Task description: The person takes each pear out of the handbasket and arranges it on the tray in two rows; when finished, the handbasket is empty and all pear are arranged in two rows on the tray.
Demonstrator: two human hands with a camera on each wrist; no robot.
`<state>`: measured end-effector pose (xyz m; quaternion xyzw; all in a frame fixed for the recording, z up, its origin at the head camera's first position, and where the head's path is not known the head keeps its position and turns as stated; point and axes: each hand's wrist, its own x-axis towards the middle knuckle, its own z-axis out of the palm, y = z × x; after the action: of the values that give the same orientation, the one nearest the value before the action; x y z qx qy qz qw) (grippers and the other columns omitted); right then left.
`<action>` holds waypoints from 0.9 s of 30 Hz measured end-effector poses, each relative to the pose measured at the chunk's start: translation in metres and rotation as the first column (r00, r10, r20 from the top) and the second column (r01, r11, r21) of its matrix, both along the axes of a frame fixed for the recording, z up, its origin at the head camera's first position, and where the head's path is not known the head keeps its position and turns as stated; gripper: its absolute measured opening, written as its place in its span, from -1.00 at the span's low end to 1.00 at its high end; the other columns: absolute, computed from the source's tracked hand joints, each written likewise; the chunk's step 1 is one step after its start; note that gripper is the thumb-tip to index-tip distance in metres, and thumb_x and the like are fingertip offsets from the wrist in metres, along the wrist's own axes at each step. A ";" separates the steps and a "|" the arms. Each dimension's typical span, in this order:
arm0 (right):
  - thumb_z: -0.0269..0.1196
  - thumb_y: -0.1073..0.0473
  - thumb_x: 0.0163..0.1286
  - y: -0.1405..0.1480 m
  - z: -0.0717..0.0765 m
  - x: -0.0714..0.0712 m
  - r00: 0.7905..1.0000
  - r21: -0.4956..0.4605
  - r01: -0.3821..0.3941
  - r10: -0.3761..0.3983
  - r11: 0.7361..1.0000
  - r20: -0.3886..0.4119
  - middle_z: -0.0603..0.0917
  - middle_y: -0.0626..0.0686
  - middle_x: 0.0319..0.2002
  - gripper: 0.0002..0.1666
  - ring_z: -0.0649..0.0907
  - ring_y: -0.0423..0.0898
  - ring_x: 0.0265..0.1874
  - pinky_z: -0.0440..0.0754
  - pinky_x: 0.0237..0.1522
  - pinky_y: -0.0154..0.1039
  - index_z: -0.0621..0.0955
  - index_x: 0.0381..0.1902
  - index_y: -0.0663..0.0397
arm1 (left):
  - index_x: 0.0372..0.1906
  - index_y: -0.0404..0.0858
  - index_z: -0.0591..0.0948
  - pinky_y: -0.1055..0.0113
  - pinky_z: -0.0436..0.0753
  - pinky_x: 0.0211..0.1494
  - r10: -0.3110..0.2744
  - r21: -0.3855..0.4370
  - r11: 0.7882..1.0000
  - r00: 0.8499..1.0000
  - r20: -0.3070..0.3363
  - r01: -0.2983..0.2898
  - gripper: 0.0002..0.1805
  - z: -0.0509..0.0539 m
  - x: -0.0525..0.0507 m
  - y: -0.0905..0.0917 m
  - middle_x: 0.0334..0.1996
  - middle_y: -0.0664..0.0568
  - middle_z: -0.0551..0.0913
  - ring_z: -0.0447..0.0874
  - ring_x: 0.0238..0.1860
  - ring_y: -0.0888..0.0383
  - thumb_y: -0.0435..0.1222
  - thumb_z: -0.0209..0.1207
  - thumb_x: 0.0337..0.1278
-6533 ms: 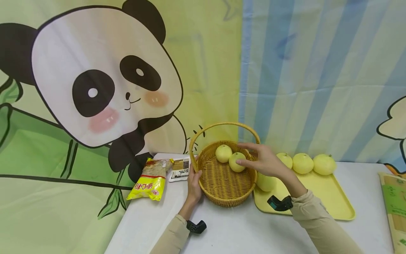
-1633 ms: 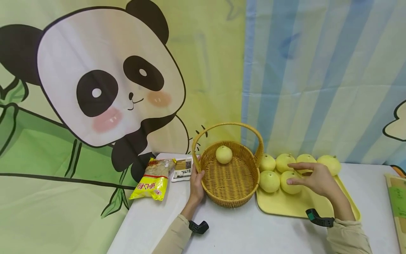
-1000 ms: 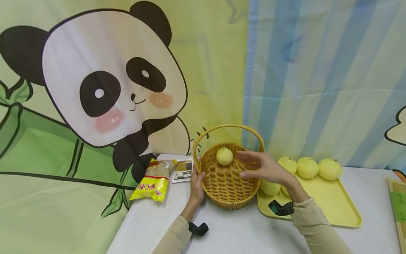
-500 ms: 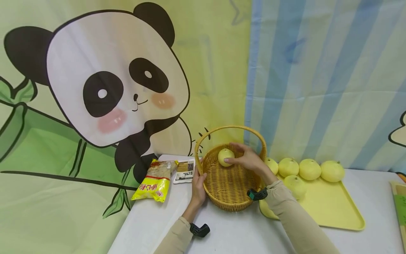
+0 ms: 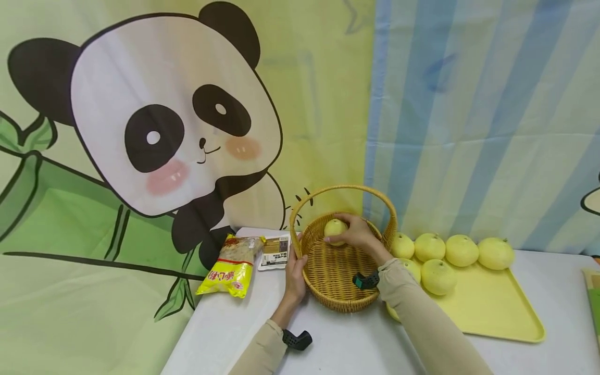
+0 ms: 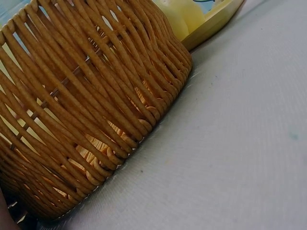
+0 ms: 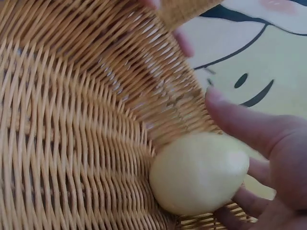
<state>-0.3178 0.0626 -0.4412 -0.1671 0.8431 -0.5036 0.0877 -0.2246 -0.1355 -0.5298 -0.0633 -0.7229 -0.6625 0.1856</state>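
A tan wicker basket [image 5: 344, 304] with a tall arched handle stands upright on the table. My left hand [image 5: 295, 276] holds its left side, thumb at the rim; in the left wrist view the woven wall [image 6: 100, 91] fills the upper left. Inside, against the back wall, sits one pale yellow melon [image 5: 335, 228]. My right hand [image 5: 357, 233] reaches in and grips that melon, thumb in front and fingers behind it. In the right wrist view the melon [image 7: 196, 175] rests beside the weave, with my right hand [image 7: 288, 163] around its far side.
Several similar melons [image 5: 438, 277] sit on a yellow tray [image 5: 501, 312] to the basket's right, partly behind my right sleeve. A yellow food packet [image 5: 230, 271] and a small flat packet [image 5: 274, 252] lie left. A green-and-tan package [image 5: 593, 297] is at the right edge.
The basket held two melons, then one; a melon has passed to the tray. My right hand has come back from the tray into the basket and taken hold of the melon there.
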 end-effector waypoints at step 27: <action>0.76 -0.02 -0.10 0.021 0.008 0.025 0.997 -0.121 -0.004 -0.005 0.993 -0.074 0.82 0.03 0.07 -0.17 0.76 0.02 0.04 0.73 0.02 -0.16 0.77 0.18 0.05 | 0.68 -0.12 0.22 -0.17 0.16 0.68 0.013 -0.006 1.000 1.000 0.006 -0.013 -0.27 -0.003 -0.001 0.002 0.64 -0.16 0.28 0.26 0.63 -0.18 -0.29 -0.13 0.40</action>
<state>-0.2926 0.0840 -0.4331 -0.1903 0.8138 -0.5471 0.0459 -0.2255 -0.1338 -0.5324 -0.0571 -0.7257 -0.6594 0.1876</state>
